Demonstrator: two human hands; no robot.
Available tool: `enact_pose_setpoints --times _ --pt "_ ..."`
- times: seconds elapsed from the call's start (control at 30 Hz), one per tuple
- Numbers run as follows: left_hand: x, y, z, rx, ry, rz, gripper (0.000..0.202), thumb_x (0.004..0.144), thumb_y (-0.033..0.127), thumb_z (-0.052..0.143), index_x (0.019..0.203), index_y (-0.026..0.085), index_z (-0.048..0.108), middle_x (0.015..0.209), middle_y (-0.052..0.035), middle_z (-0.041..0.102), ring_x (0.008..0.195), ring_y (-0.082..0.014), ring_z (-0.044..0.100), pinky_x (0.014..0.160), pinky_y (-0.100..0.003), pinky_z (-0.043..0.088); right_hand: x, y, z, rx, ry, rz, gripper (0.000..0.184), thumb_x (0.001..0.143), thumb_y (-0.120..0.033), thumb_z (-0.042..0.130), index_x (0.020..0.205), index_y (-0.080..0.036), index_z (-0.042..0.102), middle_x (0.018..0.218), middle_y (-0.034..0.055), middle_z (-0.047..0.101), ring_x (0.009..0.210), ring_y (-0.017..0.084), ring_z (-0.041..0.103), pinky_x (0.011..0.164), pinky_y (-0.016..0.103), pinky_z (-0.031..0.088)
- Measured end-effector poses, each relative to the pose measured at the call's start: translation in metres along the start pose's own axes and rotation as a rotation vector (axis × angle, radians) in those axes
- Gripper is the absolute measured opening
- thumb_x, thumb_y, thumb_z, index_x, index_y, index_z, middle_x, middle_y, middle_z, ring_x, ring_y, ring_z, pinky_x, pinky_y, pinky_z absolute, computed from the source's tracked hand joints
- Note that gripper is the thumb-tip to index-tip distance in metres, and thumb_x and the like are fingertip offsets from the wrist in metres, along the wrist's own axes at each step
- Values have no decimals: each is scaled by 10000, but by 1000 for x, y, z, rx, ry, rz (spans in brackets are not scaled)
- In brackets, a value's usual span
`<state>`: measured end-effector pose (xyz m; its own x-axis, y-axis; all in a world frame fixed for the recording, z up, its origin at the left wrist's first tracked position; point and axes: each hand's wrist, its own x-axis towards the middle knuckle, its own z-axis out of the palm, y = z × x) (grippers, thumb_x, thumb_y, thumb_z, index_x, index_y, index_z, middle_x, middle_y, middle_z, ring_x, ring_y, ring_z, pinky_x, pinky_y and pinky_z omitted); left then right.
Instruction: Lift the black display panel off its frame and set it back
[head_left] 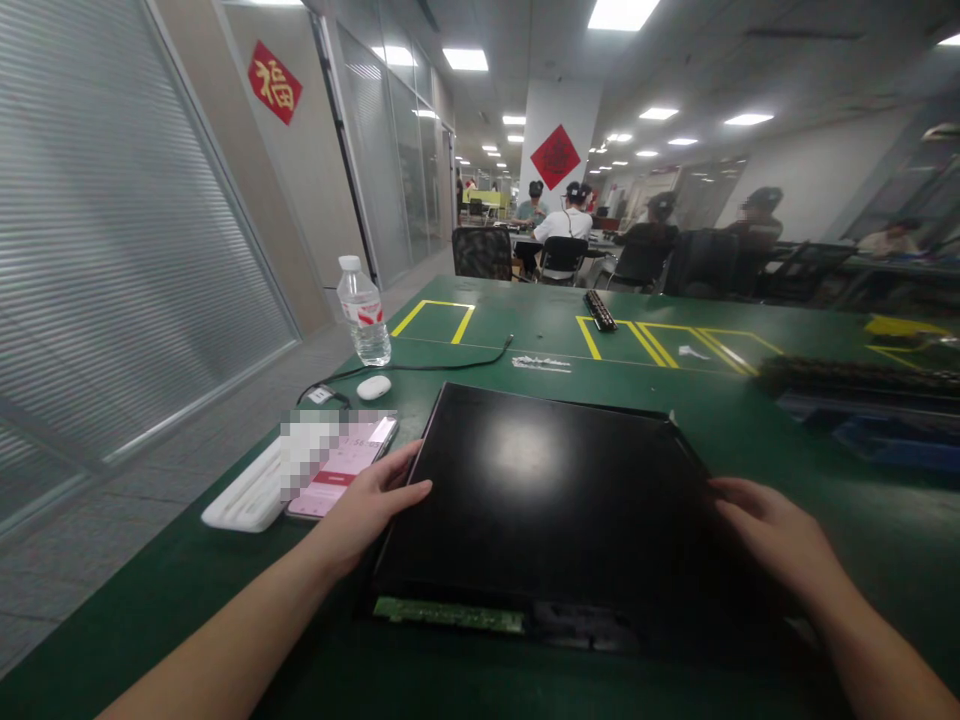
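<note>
A black, glossy LCD screen panel point(562, 520) lies before me, low over or on the green table, with a ceiling light mirrored in it. Along its near edge runs a strip of green circuit board point(450, 614). My left hand point(379, 492) grips the panel's left edge, thumb on top and the other fingers partly hidden at the side. On the opposite edge, my right hand point(776, 535) is closed, its fingertips against the side. I cannot tell whether the panel is lifted off the table.
Left of the panel lie a phone point(356, 465), a white power bank point(251, 490), a white earbud case point(374, 388) and a black cable point(442, 367). A water bottle point(365, 315) stands behind them. Dark strips and blue trays point(885, 430) sit at right. People point(566, 220) sit farther back.
</note>
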<state>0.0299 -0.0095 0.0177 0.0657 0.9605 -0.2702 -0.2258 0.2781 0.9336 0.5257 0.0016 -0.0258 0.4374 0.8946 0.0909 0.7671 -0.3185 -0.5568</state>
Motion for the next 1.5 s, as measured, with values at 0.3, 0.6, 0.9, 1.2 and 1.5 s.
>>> enact_pose_setpoints --times 0.3,0.6,0.9,1.2,1.5 --pt "-1 3 1 41 -7 17 833 619 381 1011 1391 244 731 1409 -130 752 1381 -407 630 1174 -484 499 -3 -5 -1 -11 1 -7 405 708 -476 554 966 -294 808 962 82 777 900 309 720 820 457 549" --pt "-5 5 4 -19 41 21 762 656 323 987 1372 247 738 1447 -119 729 1357 -397 652 1138 -462 530 -5 -8 -5 15 -33 3 451 722 -484 592 1065 -283 805 949 64 796 891 306 734 818 453 542" --pt "-5 0 8 -145 1 71 892 687 273 956 1515 277 625 1445 -96 727 1355 -396 652 1108 -440 567 -4 -6 -2 143 40 76 543 759 -505 555 1184 -260 788 963 64 804 918 299 731 829 414 537" --pt "-9 1 17 -167 27 79 887 678 309 965 1503 287 639 1507 -81 685 1394 -402 616 1108 -418 568 -1 -5 -1 391 -20 204 265 714 -452 656 787 -261 825 1012 102 826 1070 343 736 1007 476 524" --pt "-6 5 8 -100 145 194 672 764 334 852 1420 327 706 1527 11 676 1454 -368 565 1195 -424 483 -6 -11 -7 669 0 189 401 653 -465 750 954 -209 819 1092 139 819 1081 358 751 913 458 590"
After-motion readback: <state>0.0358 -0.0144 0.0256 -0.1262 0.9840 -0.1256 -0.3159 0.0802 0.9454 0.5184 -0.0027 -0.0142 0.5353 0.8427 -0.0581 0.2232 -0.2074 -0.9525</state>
